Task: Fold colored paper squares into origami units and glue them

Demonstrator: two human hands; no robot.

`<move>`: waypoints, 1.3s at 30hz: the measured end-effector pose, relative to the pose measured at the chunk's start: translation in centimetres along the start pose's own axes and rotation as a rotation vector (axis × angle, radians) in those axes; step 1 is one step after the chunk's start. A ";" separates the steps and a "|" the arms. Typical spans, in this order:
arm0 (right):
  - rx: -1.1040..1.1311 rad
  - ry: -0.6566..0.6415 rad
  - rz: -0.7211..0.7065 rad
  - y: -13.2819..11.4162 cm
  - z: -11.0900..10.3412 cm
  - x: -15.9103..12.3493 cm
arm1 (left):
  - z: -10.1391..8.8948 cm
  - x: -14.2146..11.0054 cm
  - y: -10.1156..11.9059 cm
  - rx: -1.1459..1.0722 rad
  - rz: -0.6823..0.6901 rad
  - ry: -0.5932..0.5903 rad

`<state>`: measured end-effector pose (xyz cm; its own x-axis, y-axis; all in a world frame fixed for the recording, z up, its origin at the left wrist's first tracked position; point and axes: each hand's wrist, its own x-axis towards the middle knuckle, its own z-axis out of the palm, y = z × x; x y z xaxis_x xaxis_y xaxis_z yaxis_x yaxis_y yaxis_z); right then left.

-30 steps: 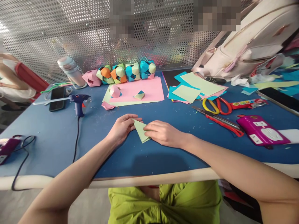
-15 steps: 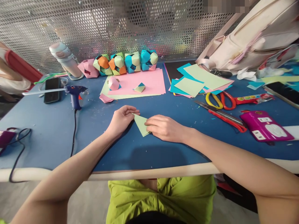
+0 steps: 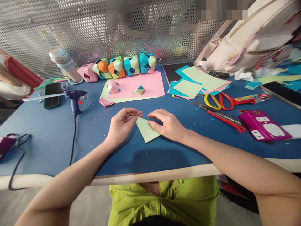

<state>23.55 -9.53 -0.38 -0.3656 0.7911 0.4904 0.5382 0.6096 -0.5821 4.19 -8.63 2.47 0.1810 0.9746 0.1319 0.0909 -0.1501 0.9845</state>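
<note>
A piece of light green paper [image 3: 147, 130] lies on the blue table in front of me, one corner pointing towards me. At its upper left corner my left hand [image 3: 123, 124] pinches the paper between thumb and curled fingers. My right hand [image 3: 166, 124] grips the right side, its thumb lying on top of the sheet and its fingers arched behind the far edge. The paper's right corner is partly hidden under that hand.
Several folded paper balls [image 3: 116, 67] line the mesh screen. Pink sheets [image 3: 148, 81] hold smaller folded pieces. A glue gun [image 3: 75, 100] and phone [image 3: 52, 95] are left; loose paper [image 3: 190, 88], scissors [image 3: 228, 102], a cutter [image 3: 221, 117] and purple power strip [image 3: 264, 125] lie right.
The green paper shows a wider face than before, its near corner lower. My right hand has shifted slightly right, and its thumb and fingers have spread apart.
</note>
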 end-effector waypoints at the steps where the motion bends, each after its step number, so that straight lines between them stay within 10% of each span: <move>1: 0.032 -0.027 0.064 -0.1 0.0 0.1 | 0.1 -0.3 0.3 -0.001 0.016 -0.010; 5: 0.165 -0.158 0.173 -0.6 0.0 0.3 | 0.2 -0.7 0.7 -0.091 0.012 -0.012; 13: 0.256 -0.083 0.181 -1.1 -0.2 0.1 | 0.1 0.0 -0.3 -0.250 -0.310 -0.202; 25: 0.136 0.080 0.202 -0.8 -0.6 0.2 | 0.0 -0.1 0.1 -0.329 -0.427 -0.355; 39: 0.069 -0.101 0.020 0.0 0.5 -0.3 | -0.2 0.1 -0.4 -0.199 -0.273 -0.141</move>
<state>23.31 -9.72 -0.82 -0.4313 0.8023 0.4125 0.4936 0.5926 -0.6365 3.94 -8.38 2.09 0.3105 0.9398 -0.1426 -0.0358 0.1615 0.9862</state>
